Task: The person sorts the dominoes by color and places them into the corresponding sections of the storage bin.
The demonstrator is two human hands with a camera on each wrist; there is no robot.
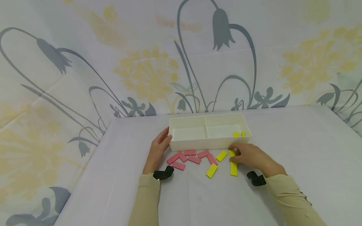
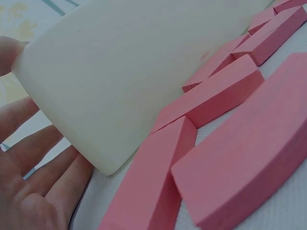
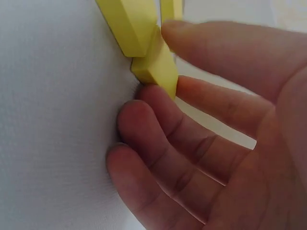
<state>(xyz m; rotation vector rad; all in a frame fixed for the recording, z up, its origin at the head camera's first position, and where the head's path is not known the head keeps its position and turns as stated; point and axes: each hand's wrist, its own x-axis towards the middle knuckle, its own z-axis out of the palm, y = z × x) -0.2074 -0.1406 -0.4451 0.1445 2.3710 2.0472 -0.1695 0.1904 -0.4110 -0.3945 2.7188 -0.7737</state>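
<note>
A white two-compartment box (image 1: 188, 144) stands on the table. My left hand (image 1: 158, 150) rests against its left end, the thumb at the front top corner and the other fingers (image 2: 45, 175) fairly straight along the side. My right hand (image 1: 251, 157) is at the front right of the box. It pinches a yellow block (image 3: 158, 64) between thumb and fingers; the fingers partly hide this block. Another yellow block (image 1: 233, 169) lies against its near end. Two small yellow blocks (image 1: 236, 134) show inside the right compartment.
Several pink blocks (image 1: 178, 165) lie in a loose group before the box's left and middle, some touching. Two more yellow blocks, one nearer the box (image 1: 221, 155) and one closer to me (image 1: 211, 170), lie left of my right hand. A flowered cloth (image 1: 203, 62) hangs behind.
</note>
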